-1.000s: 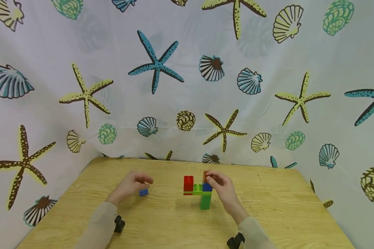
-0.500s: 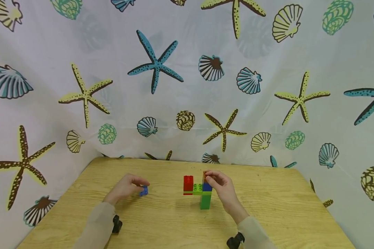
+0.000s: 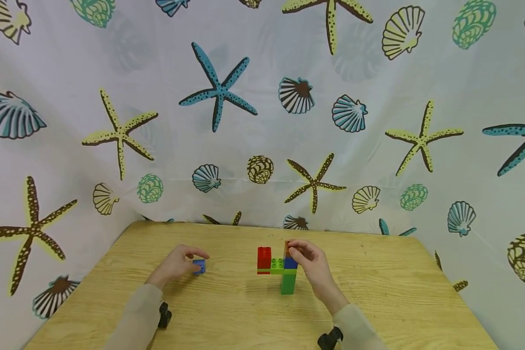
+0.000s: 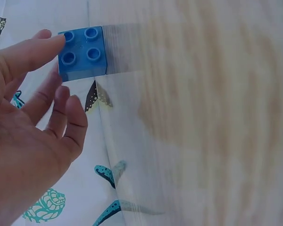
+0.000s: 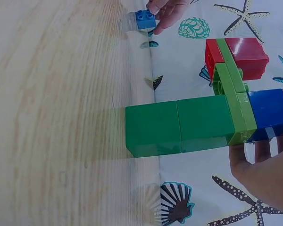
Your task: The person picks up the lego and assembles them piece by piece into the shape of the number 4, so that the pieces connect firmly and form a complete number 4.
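My left hand [image 3: 175,264] is at a small blue toy brick [image 4: 82,52] on the left of the table. The thumb tip overlaps one corner of the brick in the left wrist view, with other fingers curled behind and below. Studs face that camera. My right hand [image 3: 313,266] pinches the orange brick [image 3: 287,248] topping a tower. Below it come a dark blue brick [image 3: 290,263], a light green crosspiece [image 3: 277,264] and two stacked green bricks [image 5: 179,125]. Red bricks [image 3: 264,257] sit on the crosspiece's left end, one above and one below.
The wooden table [image 3: 363,291] spreads around the tower, which stands right of the lone blue brick. A white cloth [image 3: 262,136] printed with starfish and shells hangs behind the table and along both sides. Each wrist wears a small black camera.
My left hand has come down and back to the blue brick, which has turned and shifted slightly left. The right hand and tower have stayed put.
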Motion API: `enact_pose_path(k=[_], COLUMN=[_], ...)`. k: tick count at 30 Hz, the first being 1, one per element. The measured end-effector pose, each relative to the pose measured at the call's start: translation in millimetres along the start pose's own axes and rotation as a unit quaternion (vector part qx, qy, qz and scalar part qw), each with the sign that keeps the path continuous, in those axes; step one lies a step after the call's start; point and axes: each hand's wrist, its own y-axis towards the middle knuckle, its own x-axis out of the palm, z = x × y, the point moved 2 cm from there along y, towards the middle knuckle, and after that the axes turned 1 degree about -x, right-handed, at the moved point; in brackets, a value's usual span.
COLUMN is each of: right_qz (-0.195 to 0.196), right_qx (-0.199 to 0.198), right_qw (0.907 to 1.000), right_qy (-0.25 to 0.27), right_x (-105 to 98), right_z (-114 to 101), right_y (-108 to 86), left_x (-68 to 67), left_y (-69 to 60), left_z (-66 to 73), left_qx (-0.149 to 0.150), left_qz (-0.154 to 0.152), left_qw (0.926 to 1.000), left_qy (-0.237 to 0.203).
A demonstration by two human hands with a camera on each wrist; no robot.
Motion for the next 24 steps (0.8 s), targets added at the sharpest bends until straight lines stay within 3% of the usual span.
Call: enact_pose_path(k=[7,17,24], right_qz=[-0.006,-0.003,0.001], right_qx=[-0.002,0.008,0.013], right_qw=[1.0,0.9999,0.9999], right_qy=[0.005,0.006,0.005], right_x=[-0.5,-1.0,-1.0], right_z=[-0.6,0.5,-0.3], right_y=[-1.0,-0.5,0.3], left_x=[1.6,2.6,5.2], left_y=[1.7,1.8,4.2], left_z=[-1.0,4.0,14.9], left_qx=[0.01,-0.009,0.008], left_qz=[-0.033,-0.042,-0.036], left_qw=[0.9993,0.9969,0.9957], left_qy=[-0.015,-0.066,-0.085])
